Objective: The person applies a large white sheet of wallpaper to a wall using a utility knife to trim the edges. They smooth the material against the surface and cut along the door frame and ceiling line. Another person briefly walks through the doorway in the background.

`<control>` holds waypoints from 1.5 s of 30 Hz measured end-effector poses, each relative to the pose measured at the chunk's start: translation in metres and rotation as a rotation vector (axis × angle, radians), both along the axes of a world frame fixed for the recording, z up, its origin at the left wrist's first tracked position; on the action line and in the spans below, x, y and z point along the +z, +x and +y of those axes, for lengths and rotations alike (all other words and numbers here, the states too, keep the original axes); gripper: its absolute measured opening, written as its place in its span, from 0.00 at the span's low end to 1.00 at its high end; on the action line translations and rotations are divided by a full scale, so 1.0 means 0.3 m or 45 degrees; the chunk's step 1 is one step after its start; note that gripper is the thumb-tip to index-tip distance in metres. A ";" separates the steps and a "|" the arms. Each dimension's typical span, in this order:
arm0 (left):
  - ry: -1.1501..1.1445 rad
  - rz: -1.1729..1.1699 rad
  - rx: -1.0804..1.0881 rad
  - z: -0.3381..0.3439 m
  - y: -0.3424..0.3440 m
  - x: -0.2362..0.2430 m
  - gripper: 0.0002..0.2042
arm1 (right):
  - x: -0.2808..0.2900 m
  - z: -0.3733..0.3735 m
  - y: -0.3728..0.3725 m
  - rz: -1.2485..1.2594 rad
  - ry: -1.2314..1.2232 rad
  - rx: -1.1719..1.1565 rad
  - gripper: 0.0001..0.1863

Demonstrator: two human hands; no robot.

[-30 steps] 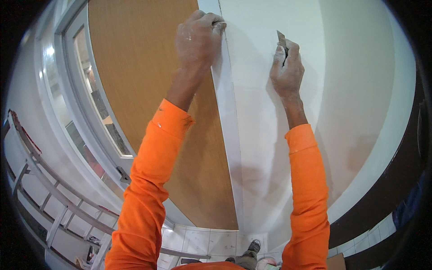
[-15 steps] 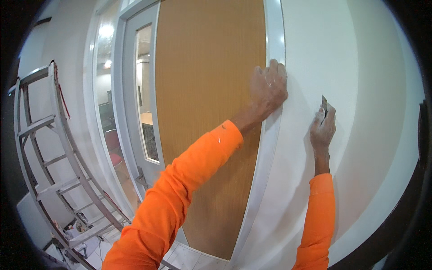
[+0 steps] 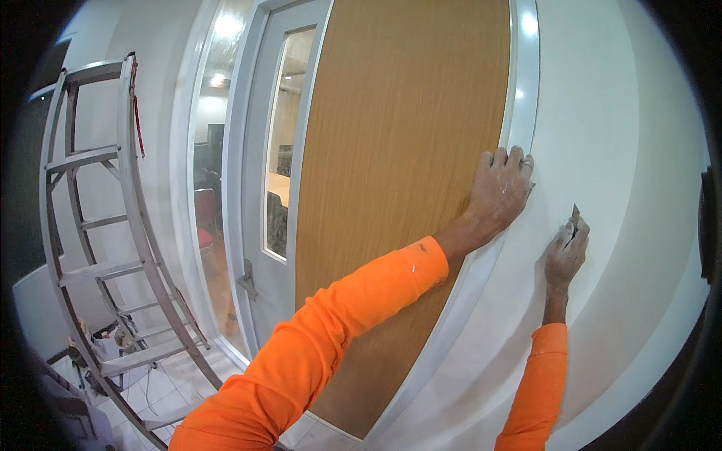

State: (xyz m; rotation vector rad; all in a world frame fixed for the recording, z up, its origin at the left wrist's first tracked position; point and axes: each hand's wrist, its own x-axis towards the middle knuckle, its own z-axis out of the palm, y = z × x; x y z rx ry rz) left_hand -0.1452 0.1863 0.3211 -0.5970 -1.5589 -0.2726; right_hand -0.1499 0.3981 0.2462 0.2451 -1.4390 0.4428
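Note:
My left hand (image 3: 502, 183), dusty and white-flecked, is closed with its fingers curled against the white door frame (image 3: 481, 278) where it meets the wall. A small dark tip pokes out beside its fingers, and what it belongs to is hidden. Lower and further right, my right hand (image 3: 568, 255) grips a small scraper (image 3: 575, 215) with a thin grey blade pointing up. The hand is close to the off-white wall (image 3: 583, 113). Between the frame and the grey door, a wood-grain panel (image 3: 398, 135) stands behind my left arm.
An aluminium stepladder (image 3: 101, 270) stands at the left. The grey door (image 3: 259, 150) has a narrow glass pane and a lever handle (image 3: 247, 280). Tools and bags (image 3: 113, 342) lie on the tiled floor (image 3: 169, 406) behind the ladder. A red chair (image 3: 205, 218) shows through the glass.
The view has swung so that the scene sits further right. My left hand is lower along the door frame, fingers still curled. My right hand still holds the scraper close to the wall.

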 end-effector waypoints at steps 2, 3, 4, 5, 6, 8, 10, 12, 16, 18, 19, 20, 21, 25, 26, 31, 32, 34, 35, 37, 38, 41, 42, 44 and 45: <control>-0.043 -0.060 -0.048 -0.026 -0.011 0.002 0.17 | -0.005 -0.014 -0.003 -0.010 0.002 0.026 0.15; -0.068 -0.071 -0.088 -0.030 -0.015 0.019 0.18 | 0.001 -0.015 0.010 0.004 0.005 0.030 0.15; -0.040 -0.053 -0.136 -0.033 -0.019 0.032 0.18 | 0.006 -0.011 0.020 0.018 0.009 0.034 0.15; -0.013 -0.035 -0.185 -0.034 -0.024 0.042 0.18 | 0.007 0.000 0.023 0.027 0.026 0.028 0.15; 0.007 -0.011 -0.222 -0.050 -0.021 0.055 0.18 | 0.006 -0.006 0.020 0.044 0.036 0.033 0.15; 0.022 0.046 -0.178 -0.055 -0.012 0.043 0.17 | -0.004 -0.008 0.011 0.010 0.022 0.069 0.15; 0.052 0.069 -0.190 -0.021 -0.005 0.024 0.16 | 0.006 0.001 0.029 -0.070 -0.012 0.098 0.14; 0.081 0.033 -0.222 0.002 -0.005 -0.009 0.16 | 0.012 -0.003 0.040 -0.049 0.010 0.130 0.14; 0.165 -0.056 -0.303 -0.005 -0.021 -0.007 0.15 | 0.016 -0.010 0.038 -0.068 -0.032 0.244 0.13; 0.157 -0.109 -0.350 -0.018 -0.015 0.008 0.14 | 0.025 -0.026 0.048 -0.023 -0.057 0.374 0.13; 0.139 -0.161 -0.362 -0.019 0.000 0.012 0.14 | 0.032 -0.025 0.055 -0.018 -0.054 0.381 0.13; 0.121 -0.213 -0.372 -0.020 0.016 0.012 0.13 | 0.041 -0.026 0.061 -0.012 -0.051 0.389 0.12; 0.106 -0.271 -0.402 -0.008 0.026 0.001 0.12 | 0.041 -0.006 0.070 -0.013 -0.044 0.377 0.12; 0.014 -0.510 -0.489 -0.024 0.036 -0.055 0.22 | 0.044 -0.004 0.080 -0.044 -0.023 0.343 0.13; 0.083 -0.420 -0.413 -0.013 0.037 -0.067 0.25 | 0.045 -0.005 0.081 -0.047 -0.036 0.334 0.13; 0.115 -0.121 -0.099 0.041 0.045 -0.068 0.33 | 0.045 -0.010 0.085 -0.112 -0.042 0.239 0.13; 0.089 -0.103 -0.066 0.052 0.047 -0.084 0.31 | 0.045 -0.011 0.091 -0.114 -0.053 0.280 0.13; 0.025 -0.137 -0.092 0.065 0.060 -0.129 0.28 | 0.057 -0.031 0.120 -0.130 -0.076 0.354 0.13; -0.016 -0.190 -0.152 0.058 0.091 -0.164 0.25 | 0.059 -0.029 0.134 -0.160 -0.065 0.365 0.13; -0.050 -0.333 -0.306 0.027 0.157 -0.243 0.21 | 0.076 -0.031 0.156 -0.219 -0.045 0.401 0.14; -0.036 -0.421 -0.429 0.000 0.194 -0.287 0.19 | 0.098 -0.039 0.184 -0.271 -0.034 0.388 0.14; 0.017 -0.689 -0.615 -0.059 0.286 -0.498 0.15 | 0.138 -0.057 0.261 -0.403 0.025 0.389 0.12; 0.037 -0.792 -0.727 -0.075 0.286 -0.587 0.14 | 0.155 -0.051 0.260 -0.419 0.078 0.326 0.12; 0.115 -0.993 -0.894 -0.109 0.264 -0.811 0.15 | 0.180 -0.055 0.239 -0.456 0.189 0.211 0.12; 0.174 -1.088 -0.936 -0.132 0.267 -0.937 0.16 | 0.201 -0.074 0.229 -0.471 0.213 0.169 0.12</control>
